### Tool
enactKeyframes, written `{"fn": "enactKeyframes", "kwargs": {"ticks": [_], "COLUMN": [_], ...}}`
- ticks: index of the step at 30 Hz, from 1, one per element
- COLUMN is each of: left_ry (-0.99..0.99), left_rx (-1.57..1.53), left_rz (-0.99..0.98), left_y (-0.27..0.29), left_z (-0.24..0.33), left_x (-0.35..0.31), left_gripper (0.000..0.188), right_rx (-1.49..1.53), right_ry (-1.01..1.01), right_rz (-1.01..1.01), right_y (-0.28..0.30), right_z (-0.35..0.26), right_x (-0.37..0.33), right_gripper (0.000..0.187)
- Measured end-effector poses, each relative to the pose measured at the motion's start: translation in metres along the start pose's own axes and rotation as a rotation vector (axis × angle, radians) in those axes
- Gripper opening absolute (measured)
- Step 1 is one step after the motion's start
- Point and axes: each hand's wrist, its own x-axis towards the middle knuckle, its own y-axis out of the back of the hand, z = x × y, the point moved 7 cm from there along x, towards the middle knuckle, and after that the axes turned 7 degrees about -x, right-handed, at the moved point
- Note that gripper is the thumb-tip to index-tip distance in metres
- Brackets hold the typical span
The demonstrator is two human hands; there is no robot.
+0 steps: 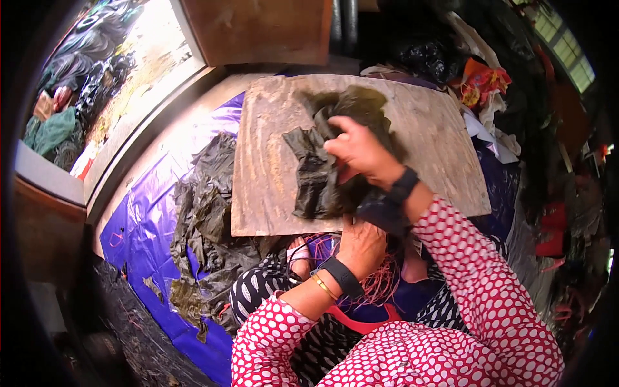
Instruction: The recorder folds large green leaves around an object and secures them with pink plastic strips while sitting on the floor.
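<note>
A stack of dark olive-green, crinkled leaf-like sheets (316, 187) lies folded on a worn wooden board (438, 155). My right hand (364, 149) is over the upper part of the stack, its fingers bent and closed on a dark fold; slight motion blurs it. Near the board's front edge, my left hand (362, 244) grips the lower end of the sheets, with its fingertips partly hidden. Below my left hand, a tangle of thin pinkish-red strings (380, 280) lies between my legs.
More dark crumpled sheets (209, 193) are heaped left of the board on a shiny blue-purple tarp (145, 222). Bags and cloth, including a red-orange bundle (480, 84), crowd the right side. An open doorway with piled netting (55, 132) stands at the far left.
</note>
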Motion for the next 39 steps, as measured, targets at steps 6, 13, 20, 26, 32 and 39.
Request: {"fn": "enactKeyframes", "kwargs": {"ticks": [6, 13, 20, 26, 32, 39], "left_ry": [0.024, 0.387, 0.874, 0.843, 0.54, 0.7], "left_rx": [0.008, -0.336, -0.329, -0.481, -0.945, -0.455], "left_rz": [-0.114, 0.386, 0.22, 0.435, 0.671, 0.545], "left_y": [0.014, 0.103, 0.101, 0.085, 0.07, 0.082], "left_z": [-0.013, -0.093, -0.211, -0.234, -0.255, -0.256], "left_x": [-0.026, -0.028, 0.002, 0.033, 0.044, 0.048], "left_gripper": [0.037, 0.022, 0.053, 0.033, 0.027, 0.047], "right_rx": [-0.215, -0.212, -0.244, -0.37, -0.048, -0.064], "right_ry": [-0.245, -0.053, -0.426, -0.212, -0.264, -0.447], "right_rz": [-0.155, 0.22, 0.122, 0.213, 0.062, 0.006], "right_y": [-0.045, 0.103, 0.114, 0.101, 0.076, 0.087], "right_z": [0.049, 0.041, 0.117, 0.109, 0.123, 0.121], "right_x": [0.003, -0.044, -0.094, -0.099, -0.101, -0.115], "right_gripper": [0.072, 0.04, 0.043, 0.048, 0.028, 0.04]}}
